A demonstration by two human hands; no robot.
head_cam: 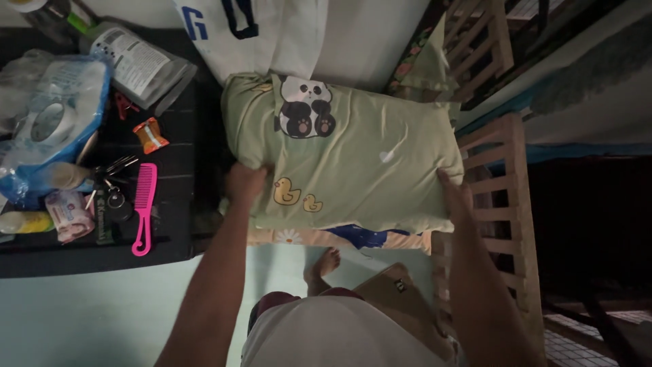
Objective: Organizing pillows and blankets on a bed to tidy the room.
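Your foot: a bare foot (323,266) stands on the pale floor (88,312) just below the bedding, between your two forearms.
Your left hand: the left hand (244,182) grips the near left edge of the green pillow (353,163), fingers curled over the fabric and closed on it.
Your right hand: the right hand (456,197) presses flat against the pillow's right end, fingers stretched out along the side; you cannot tell whether they curl under it.
Pillow: it lies between your hands, held at both ends, over a patterned sheet (339,236) whose strip shows just beneath its near edge. Its cover carries two yellow ducks (293,194) near your left hand and a panda (305,107) toward the far edge.
Wooden frame: pale slats (499,204) run just beside your right hand.
Tabletop: a dark tabletop (176,231) sits left of the pillow, with a pink comb (144,207) lying lengthwise, a bunch of keys (109,183) beside it, and a clear blue bag (54,122) further left.
Far side: a grey pouch (139,68) lies tilted at the tabletop's back, and white cloth (285,34) rises behind the pillow.
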